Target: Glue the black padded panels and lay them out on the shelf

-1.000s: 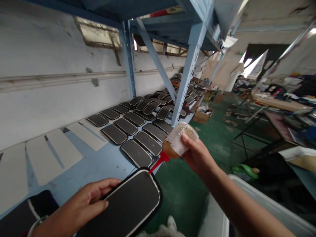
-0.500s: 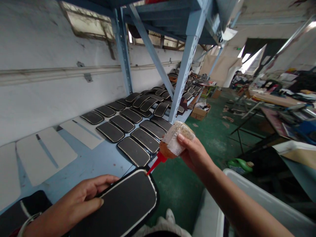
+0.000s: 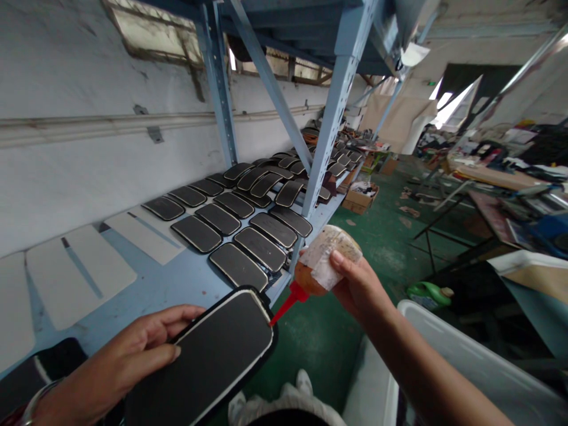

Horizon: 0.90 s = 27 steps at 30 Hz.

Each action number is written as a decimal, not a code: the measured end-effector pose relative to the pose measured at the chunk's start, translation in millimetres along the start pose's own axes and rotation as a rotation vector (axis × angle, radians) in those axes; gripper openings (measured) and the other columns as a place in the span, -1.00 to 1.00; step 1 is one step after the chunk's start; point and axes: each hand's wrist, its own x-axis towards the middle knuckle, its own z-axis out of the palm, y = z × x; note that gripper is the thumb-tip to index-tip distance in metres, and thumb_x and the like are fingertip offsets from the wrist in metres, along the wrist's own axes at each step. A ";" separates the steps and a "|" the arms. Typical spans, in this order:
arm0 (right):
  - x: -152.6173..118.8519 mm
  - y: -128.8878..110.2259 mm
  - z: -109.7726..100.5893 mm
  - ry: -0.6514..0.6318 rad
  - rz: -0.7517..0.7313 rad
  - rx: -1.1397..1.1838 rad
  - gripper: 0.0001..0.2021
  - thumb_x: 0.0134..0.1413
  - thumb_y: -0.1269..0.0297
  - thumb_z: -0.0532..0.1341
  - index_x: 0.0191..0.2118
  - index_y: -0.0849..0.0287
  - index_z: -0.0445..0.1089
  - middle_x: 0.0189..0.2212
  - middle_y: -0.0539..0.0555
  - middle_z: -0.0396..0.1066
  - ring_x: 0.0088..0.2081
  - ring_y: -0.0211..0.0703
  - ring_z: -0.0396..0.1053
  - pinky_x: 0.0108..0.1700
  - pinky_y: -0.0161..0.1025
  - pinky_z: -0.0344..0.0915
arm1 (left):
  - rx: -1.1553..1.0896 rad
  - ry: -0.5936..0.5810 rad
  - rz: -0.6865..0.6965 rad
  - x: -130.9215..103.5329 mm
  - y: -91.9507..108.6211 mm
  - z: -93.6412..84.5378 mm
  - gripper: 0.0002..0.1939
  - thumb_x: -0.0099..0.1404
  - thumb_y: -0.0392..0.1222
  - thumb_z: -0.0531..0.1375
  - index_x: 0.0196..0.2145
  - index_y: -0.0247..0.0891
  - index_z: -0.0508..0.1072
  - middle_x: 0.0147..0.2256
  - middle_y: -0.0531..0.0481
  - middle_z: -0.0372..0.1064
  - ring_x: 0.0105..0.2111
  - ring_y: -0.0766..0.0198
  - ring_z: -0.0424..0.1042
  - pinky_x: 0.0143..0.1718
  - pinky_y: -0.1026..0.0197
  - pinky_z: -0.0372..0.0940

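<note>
My left hand (image 3: pixel 153 349) grips the long edge of a black rounded panel (image 3: pixel 217 361), thumb on top and fingers along its far side. A pale line runs around the panel just inside its dark rim. In my right hand (image 3: pixel 355 278) is a glue bottle (image 3: pixel 326 260), wrapped in whitish, stained material and tipped downward. Amber liquid shows near its neck. The tip of its red nozzle (image 3: pixel 286 305) is at the panel's far right corner, on or very close to the pale line.
Many similar black panels (image 3: pixel 239 266) lie in rows on the light blue shelf (image 3: pixel 173 290). White sheets (image 3: pixel 82 275) lie at its left. A blue upright post (image 3: pixel 331 112) rises at the shelf edge. A white tub (image 3: pixel 444 337) and a green jug (image 3: pixel 428 294) are at right.
The nozzle tip has moved slightly right and down around the panel's corner. The panel has shifted a little left and up in view, with my left hand still holding it.
</note>
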 end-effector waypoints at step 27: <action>-2.1 37.7 1.1 0.338 -0.064 0.249 -0.65 -0.17 0.19 0.50 -0.24 0.21 0.51 -0.38 0.01 0.51 -0.39 -0.22 0.45 -0.33 -0.34 0.45 | -0.160 0.010 0.091 0.6 14.8 42.2 -0.46 0.15 -0.38 0.36 0.06 -0.22 0.34 -0.11 -0.22 0.61 -0.13 -0.16 0.58 -0.12 -0.10 0.45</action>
